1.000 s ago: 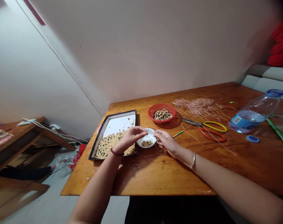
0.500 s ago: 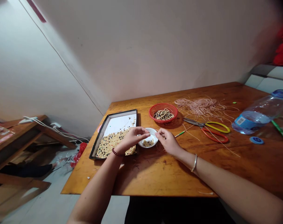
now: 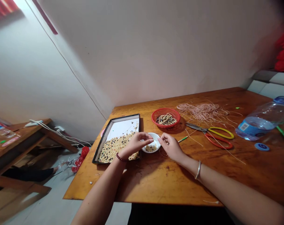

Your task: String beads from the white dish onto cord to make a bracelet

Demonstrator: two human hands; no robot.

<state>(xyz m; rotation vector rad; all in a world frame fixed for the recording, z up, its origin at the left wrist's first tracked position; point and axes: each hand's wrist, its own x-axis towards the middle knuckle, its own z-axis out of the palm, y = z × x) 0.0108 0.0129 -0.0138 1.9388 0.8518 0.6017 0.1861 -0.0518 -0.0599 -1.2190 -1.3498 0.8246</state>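
Observation:
Over a small white bowl [image 3: 156, 148] my left hand [image 3: 139, 144] holds thumb and fingertips pinched together; whatever they grip is too small to make out. Facing it, my right hand [image 3: 171, 146] is closed in a pinch on a thin thread, which shows faintly between the two hands. A few small cream and dark beads [image 3: 150, 148] lie in the bowl. Left of it, partly behind my left hand, a shallow black-edged tray [image 3: 119, 119] holds a spread of cream and black beads [image 3: 113, 147]. A red plastic basket [image 3: 165, 125] behind the bowl contains strung beads [image 3: 166, 119].
A tangled heap of pale pink cord [image 3: 204, 112] lies at the back. Scissors with yellow and red handles [image 3: 208, 132] rest right of my right hand, near a green pen-like stick [image 3: 183, 139]. Farther right are a water bottle [image 3: 259, 123] and its blue cap [image 3: 261, 147].
The view has shifted slightly, so everything sits a little lower and to the right. Both hands stay pinched over the bowl, with only small finger movements.

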